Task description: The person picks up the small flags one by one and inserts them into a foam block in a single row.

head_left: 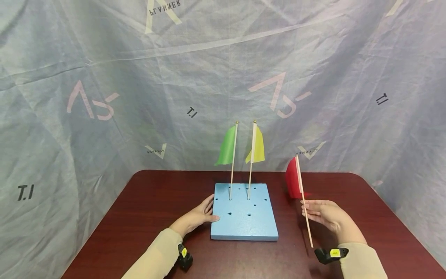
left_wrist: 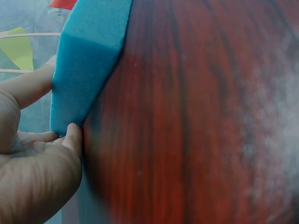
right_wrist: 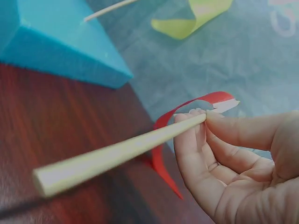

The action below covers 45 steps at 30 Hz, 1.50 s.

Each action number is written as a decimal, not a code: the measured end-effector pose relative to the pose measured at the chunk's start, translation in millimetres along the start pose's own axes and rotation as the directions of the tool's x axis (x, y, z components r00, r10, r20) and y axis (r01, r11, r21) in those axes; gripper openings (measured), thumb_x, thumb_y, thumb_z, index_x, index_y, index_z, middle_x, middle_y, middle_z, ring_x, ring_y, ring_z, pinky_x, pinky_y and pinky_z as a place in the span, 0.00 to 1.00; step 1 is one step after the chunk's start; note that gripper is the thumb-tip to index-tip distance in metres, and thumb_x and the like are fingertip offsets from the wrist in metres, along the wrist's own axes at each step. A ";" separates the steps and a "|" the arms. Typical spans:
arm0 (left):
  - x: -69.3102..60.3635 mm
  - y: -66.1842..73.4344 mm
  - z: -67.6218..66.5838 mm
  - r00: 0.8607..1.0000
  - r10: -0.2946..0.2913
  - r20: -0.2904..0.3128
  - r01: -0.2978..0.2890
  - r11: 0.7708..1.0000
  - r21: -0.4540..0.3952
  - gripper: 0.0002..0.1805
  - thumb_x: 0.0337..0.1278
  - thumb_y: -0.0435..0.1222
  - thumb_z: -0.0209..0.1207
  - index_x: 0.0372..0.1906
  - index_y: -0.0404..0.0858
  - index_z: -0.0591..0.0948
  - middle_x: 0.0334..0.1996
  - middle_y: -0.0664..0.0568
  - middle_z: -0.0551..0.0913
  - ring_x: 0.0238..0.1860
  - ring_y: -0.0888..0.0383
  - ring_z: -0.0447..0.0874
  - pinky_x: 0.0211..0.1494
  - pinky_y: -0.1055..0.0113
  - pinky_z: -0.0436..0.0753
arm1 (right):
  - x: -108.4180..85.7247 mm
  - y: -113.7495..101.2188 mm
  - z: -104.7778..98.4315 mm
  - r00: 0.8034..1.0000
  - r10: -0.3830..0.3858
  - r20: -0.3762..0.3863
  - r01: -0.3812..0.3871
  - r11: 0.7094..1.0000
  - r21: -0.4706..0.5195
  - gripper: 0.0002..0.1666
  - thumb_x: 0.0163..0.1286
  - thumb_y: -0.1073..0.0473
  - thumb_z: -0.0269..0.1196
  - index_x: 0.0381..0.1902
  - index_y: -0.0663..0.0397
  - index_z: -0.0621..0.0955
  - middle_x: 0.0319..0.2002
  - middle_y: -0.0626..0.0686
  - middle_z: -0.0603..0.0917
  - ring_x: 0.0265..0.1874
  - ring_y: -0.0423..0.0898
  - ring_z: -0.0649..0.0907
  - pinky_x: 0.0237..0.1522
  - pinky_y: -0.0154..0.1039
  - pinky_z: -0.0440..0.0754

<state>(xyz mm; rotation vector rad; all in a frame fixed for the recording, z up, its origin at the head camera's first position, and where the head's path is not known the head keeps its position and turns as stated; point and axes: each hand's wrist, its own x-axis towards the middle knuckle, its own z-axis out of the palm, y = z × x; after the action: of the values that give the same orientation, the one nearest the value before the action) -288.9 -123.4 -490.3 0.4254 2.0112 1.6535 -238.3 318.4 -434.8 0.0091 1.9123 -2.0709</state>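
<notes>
A light blue foam board [head_left: 244, 228] with several small holes lies on the table. My left hand [head_left: 195, 217] holds its left edge, the thumb over the top face and the fingers against the side. A green flag [head_left: 227, 148] and a yellow flag [head_left: 258, 148] stand in holes toward the back of the board, their sticks nearly upright. To the right of the board, my right hand [head_left: 327, 217] pinches the wooden stick of a red flag [head_left: 293, 179] between thumb and fingertips. The stick tilts, and its bare lower end [right_wrist: 46, 182] points toward me, free of the board.
The dark reddish wooden table [head_left: 139, 217] has rounded far corners. Behind it hangs a grey cloth [head_left: 195, 77] with printed letters. A black wrist device [head_left: 184, 257] is strapped at the left sleeve, and another wrist device [head_left: 331, 254] at the right.
</notes>
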 end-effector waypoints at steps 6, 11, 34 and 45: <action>0.7 -4.2 -1.4 1.000 -0.006 -0.004 0.006 1.000 0.002 0.55 0.58 0.35 0.65 0.78 0.43 0.39 0.78 0.39 0.38 0.76 0.38 0.41 0.74 0.45 0.57 | 3.5 -5.8 8.3 0.992 -0.124 0.022 0.123 0.991 0.054 0.17 0.72 0.72 0.53 0.38 0.47 0.85 0.37 0.42 0.87 0.37 0.40 0.87 0.46 0.36 0.85; 2.1 -4.6 -1.5 1.000 -0.001 -0.006 0.001 1.000 0.011 0.55 0.57 0.36 0.66 0.78 0.44 0.40 0.78 0.41 0.40 0.77 0.39 0.42 0.74 0.46 0.58 | 6.3 -4.7 20.0 0.978 -0.207 0.011 0.207 0.978 0.036 0.18 0.71 0.71 0.55 0.37 0.43 0.86 0.37 0.43 0.87 0.37 0.41 0.87 0.46 0.35 0.85; 1.5 -4.4 -0.5 1.000 0.007 -0.014 -0.007 1.000 0.020 0.55 0.57 0.36 0.66 0.78 0.43 0.40 0.78 0.41 0.40 0.76 0.38 0.44 0.74 0.45 0.58 | 45.1 -14.7 111.5 0.928 -0.299 -0.222 0.325 0.941 0.092 0.13 0.71 0.69 0.57 0.37 0.45 0.83 0.30 0.43 0.85 0.33 0.40 0.87 0.44 0.33 0.85; -0.5 -2.5 -1.0 1.000 -0.005 -0.011 0.005 1.000 0.002 0.55 0.57 0.36 0.66 0.78 0.44 0.40 0.78 0.39 0.40 0.76 0.37 0.44 0.74 0.44 0.58 | 63.4 -25.3 155.2 0.893 -0.328 -0.307 0.356 0.934 0.037 0.08 0.69 0.67 0.60 0.45 0.62 0.81 0.31 0.44 0.85 0.33 0.41 0.86 0.45 0.34 0.85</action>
<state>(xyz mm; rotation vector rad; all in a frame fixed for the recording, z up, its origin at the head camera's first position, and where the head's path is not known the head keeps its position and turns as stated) -288.9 -125.0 -492.6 0.4131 2.0206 1.6540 -271.8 154.4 -408.2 0.0040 2.1145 -2.5140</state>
